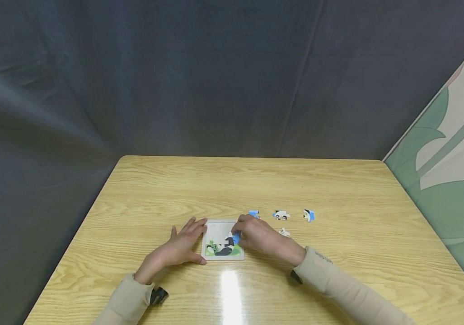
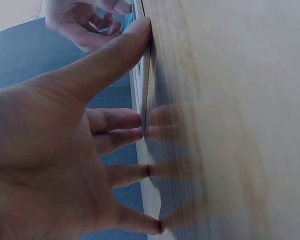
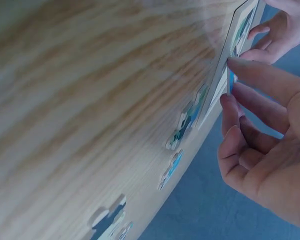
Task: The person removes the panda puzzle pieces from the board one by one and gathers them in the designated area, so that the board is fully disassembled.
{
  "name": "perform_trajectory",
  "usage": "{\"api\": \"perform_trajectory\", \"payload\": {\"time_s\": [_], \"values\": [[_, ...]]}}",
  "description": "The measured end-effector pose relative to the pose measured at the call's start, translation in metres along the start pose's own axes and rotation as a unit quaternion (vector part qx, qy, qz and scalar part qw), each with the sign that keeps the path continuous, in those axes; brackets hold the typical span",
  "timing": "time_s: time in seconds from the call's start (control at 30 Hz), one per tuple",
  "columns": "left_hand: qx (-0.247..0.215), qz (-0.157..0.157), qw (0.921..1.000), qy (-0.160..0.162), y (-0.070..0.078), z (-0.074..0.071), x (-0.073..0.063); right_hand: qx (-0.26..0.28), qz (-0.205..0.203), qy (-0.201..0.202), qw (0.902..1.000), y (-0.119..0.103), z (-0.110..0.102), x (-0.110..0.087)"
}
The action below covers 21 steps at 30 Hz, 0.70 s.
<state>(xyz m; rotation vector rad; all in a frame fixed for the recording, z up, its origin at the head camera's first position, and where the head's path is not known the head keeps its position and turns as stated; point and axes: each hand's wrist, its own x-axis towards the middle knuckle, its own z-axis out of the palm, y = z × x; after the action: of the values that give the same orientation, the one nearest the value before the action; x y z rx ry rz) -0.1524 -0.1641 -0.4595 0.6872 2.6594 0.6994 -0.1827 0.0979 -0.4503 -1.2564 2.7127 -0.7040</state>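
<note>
A small white puzzle tray (image 1: 223, 258) lies on the table, with joined green, black and white pieces (image 1: 223, 249) along its lower part. My left hand (image 1: 180, 246) spreads its fingers at the tray's left side. Its thumb touches the lower left corner, and fingertips touch the upper left edge. Over the tray's right side, my right hand (image 1: 258, 235) pinches a blue puzzle piece (image 1: 236, 238) between thumb and fingers. In the right wrist view this puzzle piece (image 3: 231, 82) shows edge-on at the fingertips; its picture is mostly hidden.
Several loose puzzle pieces lie right of the tray: a blue one (image 1: 254, 213) partly behind the right hand, one with a panda face (image 1: 281, 215), a blue and black one (image 1: 309, 215) and a white one (image 1: 283, 232). A dark curtain (image 1: 232, 81) hangs behind the wooden table (image 1: 154, 180).
</note>
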Motion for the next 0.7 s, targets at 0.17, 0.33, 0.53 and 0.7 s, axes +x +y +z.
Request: {"api": "perform_trajectory", "payload": {"time_s": [0.17, 0.33, 0.53, 0.7], "values": [[-0.004, 0.003, 1.0000, 0.000, 0.0006, -0.0004, -0.0003, -0.004, -0.008, -0.004, 1.0000, 0.0012, -0.0005, 0.0001], [-0.005, 0.000, 1.0000, -0.003, 0.0011, -0.0011, -0.0003, -0.010, -0.017, -0.014, 0.9997, 0.0038, -0.0014, 0.0023], [-0.003, -0.003, 1.0000, 0.001, 0.0009, -0.0006, 0.0004, -0.069, -0.066, -0.006, 0.9955, 0.0043, -0.0015, 0.0038], [-0.007, -0.005, 1.0000, -0.002, 0.0005, -0.0004, 0.0003, -0.160, -0.123, 0.008, 0.9795, 0.0041, 0.0000, 0.0056]]}}
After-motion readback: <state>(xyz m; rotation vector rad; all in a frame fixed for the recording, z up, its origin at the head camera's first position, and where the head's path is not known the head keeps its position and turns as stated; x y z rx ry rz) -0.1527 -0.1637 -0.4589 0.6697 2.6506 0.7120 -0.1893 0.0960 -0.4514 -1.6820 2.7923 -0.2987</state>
